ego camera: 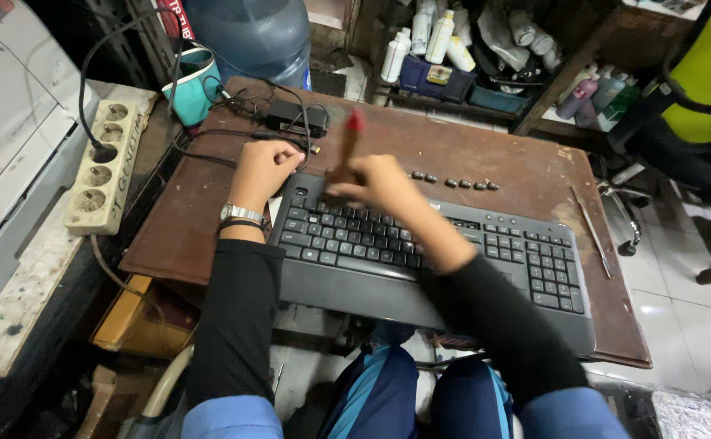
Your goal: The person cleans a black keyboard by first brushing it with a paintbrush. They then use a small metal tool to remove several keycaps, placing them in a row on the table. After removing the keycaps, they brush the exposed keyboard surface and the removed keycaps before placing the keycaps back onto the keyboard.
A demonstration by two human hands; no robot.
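The right hand (380, 183), blurred, holds a red-tipped brush (347, 145) upright over the far left keys of the black keyboard (420, 252). The left hand (264, 167) rests curled at the keyboard's far left corner; whether it grips anything cannot be told. White bottles (420, 36) stand beyond the brown table (526, 175). A cream power strip (99, 162) lies left.

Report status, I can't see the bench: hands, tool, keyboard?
Left hand fisted at keyboard top-left corner. Right hand holds red-tipped tool upright over the keys. Small row of screws behind keyboard, cables near left hand.
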